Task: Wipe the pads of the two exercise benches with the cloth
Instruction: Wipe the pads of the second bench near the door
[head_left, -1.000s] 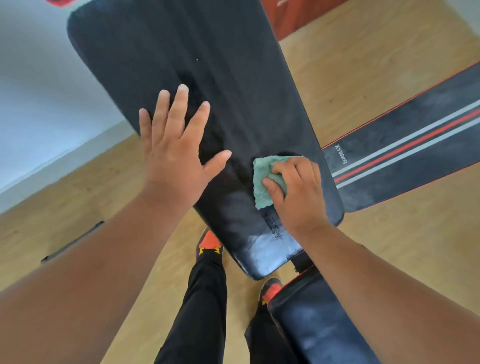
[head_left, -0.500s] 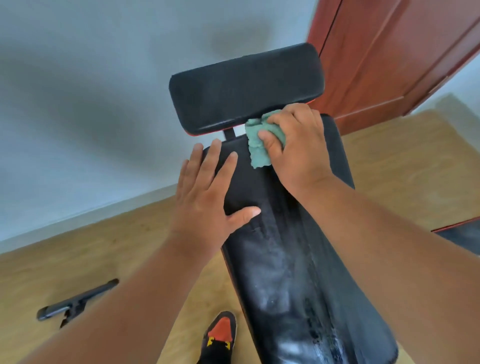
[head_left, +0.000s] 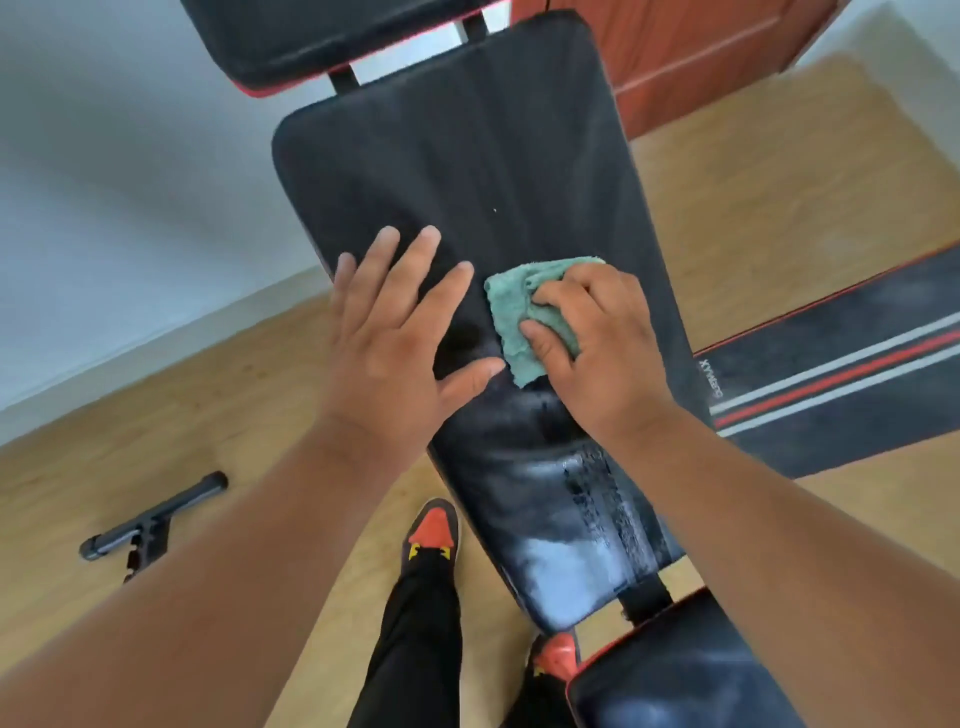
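A long black back pad (head_left: 467, 171) of an exercise bench runs from the top of the view down to the middle. My right hand (head_left: 597, 343) presses a folded green cloth (head_left: 514, 312) onto the pad's middle. My left hand (head_left: 395, 338) lies flat on the pad beside the cloth, fingers spread, holding nothing. The lower part of the pad shines with wet streaks (head_left: 582, 525). A black headrest pad (head_left: 322, 36) sits above it, and a black seat pad (head_left: 691, 680) shows at the bottom right. A second bench pad (head_left: 831, 384) with red and white stripes lies at the right.
The floor (head_left: 171, 415) is light wood, with a white wall (head_left: 104, 182) at the left. A black metal bench foot (head_left: 150, 519) lies on the floor at the left. A red-brown door (head_left: 691, 47) stands at the top right. My legs and orange shoes (head_left: 434, 530) stand beneath the pad.
My right hand has drawn the cloth down from the pad's top edge near the headrest to its middle. The view has tilted down, and my left hand stays flat on the pad.
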